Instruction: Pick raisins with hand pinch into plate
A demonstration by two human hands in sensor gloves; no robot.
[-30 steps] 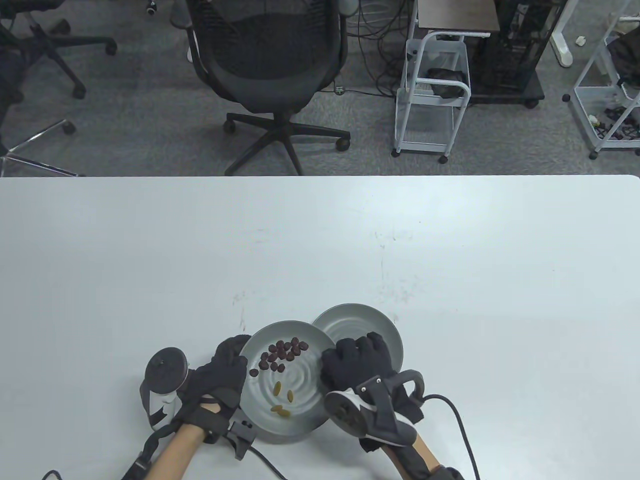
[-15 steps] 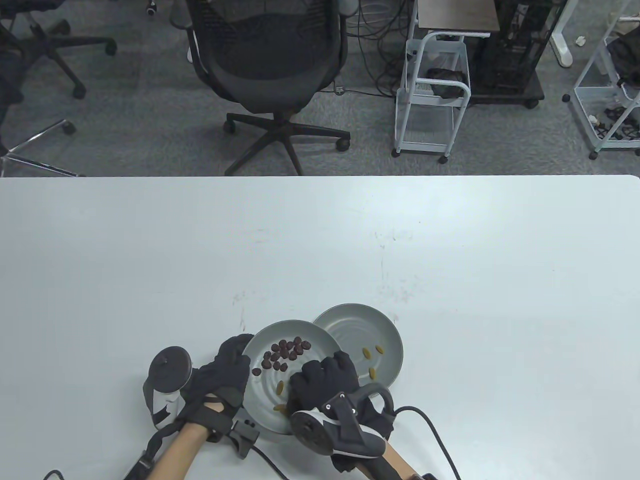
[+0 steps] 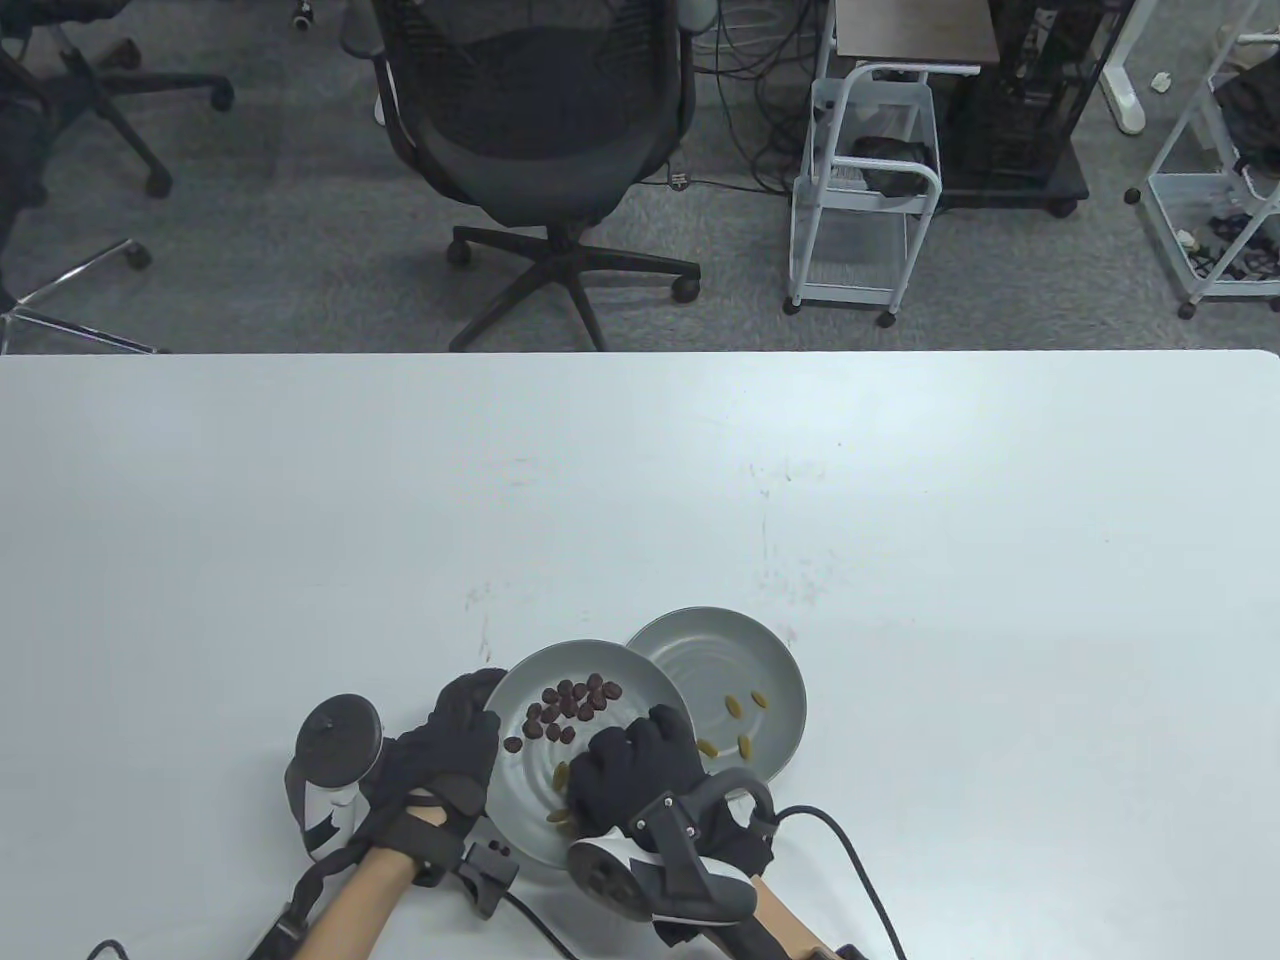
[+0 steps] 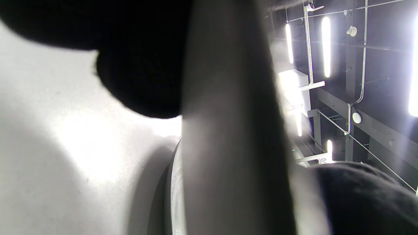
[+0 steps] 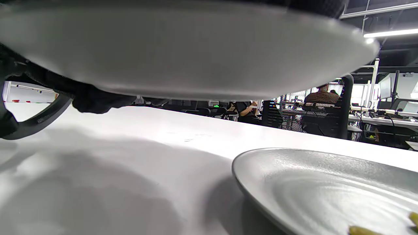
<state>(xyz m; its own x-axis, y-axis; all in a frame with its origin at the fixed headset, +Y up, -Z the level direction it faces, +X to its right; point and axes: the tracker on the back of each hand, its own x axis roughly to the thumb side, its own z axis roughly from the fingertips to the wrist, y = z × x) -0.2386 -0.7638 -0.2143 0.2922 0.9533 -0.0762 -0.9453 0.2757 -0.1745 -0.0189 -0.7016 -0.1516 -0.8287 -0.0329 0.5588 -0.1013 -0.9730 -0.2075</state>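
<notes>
Two grey plates sit near the table's front edge. The left plate (image 3: pixel 600 668) carries a cluster of dark raisins (image 3: pixel 570 703) and yellow raisins (image 3: pixel 560 772). My left hand (image 3: pixel 450 740) grips its left rim and holds it tilted off the table; the right wrist view shows its underside (image 5: pixel 183 49). The right plate (image 3: pixel 700 650) lies flat with several yellow raisins (image 3: pixel 733 706). My right hand (image 3: pixel 630 770) is curled over the left plate's near right part, fingertips down. What they touch is hidden.
The right plate's rim (image 5: pixel 326 186) tucks partly under the held plate. Cables trail from both wrists off the front edge. An office chair (image 3: pixel 540 120) and a white cart (image 3: pixel 865 190) stand beyond the table's far edge.
My right hand has moved left from over the right plate to over the held plate's near right part, uncovering yellow raisins on the right plate. My left hand has stayed on the rim.
</notes>
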